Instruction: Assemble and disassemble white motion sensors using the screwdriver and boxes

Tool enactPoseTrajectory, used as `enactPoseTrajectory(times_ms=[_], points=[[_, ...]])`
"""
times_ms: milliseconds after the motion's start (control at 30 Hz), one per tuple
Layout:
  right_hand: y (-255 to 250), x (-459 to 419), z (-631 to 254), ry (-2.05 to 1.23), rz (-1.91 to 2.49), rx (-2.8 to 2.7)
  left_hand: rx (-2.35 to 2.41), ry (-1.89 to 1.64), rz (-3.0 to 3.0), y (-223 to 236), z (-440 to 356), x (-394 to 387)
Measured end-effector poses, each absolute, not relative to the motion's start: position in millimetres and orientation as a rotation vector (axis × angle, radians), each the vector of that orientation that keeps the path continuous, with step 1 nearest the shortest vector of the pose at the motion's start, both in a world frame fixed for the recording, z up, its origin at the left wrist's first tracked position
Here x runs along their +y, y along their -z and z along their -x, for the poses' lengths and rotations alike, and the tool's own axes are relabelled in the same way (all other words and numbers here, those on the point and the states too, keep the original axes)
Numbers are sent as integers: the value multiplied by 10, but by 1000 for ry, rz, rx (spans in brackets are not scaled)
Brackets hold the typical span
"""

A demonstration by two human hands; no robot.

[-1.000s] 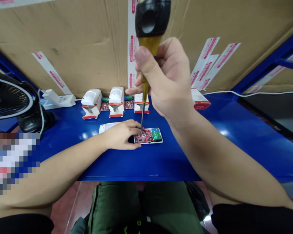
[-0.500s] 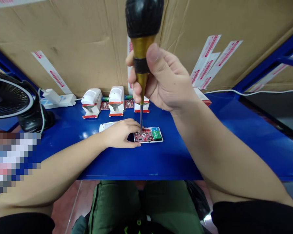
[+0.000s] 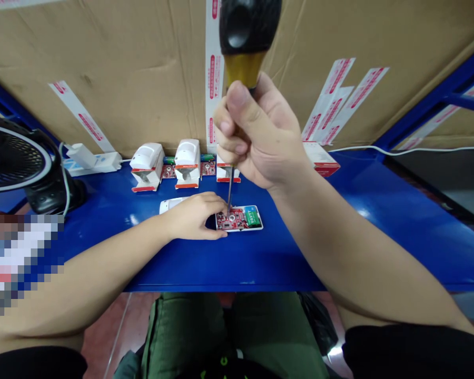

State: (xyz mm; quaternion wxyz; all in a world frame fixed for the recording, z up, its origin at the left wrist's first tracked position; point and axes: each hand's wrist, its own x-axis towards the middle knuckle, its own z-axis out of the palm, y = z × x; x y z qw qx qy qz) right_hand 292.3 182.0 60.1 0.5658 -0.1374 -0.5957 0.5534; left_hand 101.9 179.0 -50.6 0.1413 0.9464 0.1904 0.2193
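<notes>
My right hand [image 3: 256,134] is shut around a screwdriver [image 3: 243,37] with a black and gold handle. Its thin steel shaft runs down to a screw on a red circuit board [image 3: 233,220], and the tip is partly hidden by my left fingers. The board sits in a white sensor casing [image 3: 258,229] with a green battery [image 3: 253,217] at its right end. My left hand [image 3: 193,217] lies flat-fingered against the casing's left side, holding it on the bench. Another white cover [image 3: 170,205] lies partly under my left hand.
Several white sensor units [image 3: 147,166] and red boards [image 3: 168,171] stand along the back of the blue metal bench [image 3: 229,268]. A black fan [image 3: 11,160] and white power strip [image 3: 90,163] are at left. Taped cardboard forms the back wall.
My right hand has shifted its grip and twisted the screwdriver handle, with the fingers now covering more of it. The board and my left hand stay in place.
</notes>
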Motion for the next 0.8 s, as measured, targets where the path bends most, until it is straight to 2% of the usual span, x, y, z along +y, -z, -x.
enactPoseTrajectory(times_ms=[300, 600, 800], points=[[-614, 2045, -2989, -1638, 179, -1420, 510, -668, -2707, 511, -999, 1803], [-576, 1840, -2884, -1503, 86, -1346, 591, -642, -2715, 515, -986, 1807], [-542, 2044, -2986, -1655, 184, -1425, 564, -678, -2648, 503, -1005, 1788]])
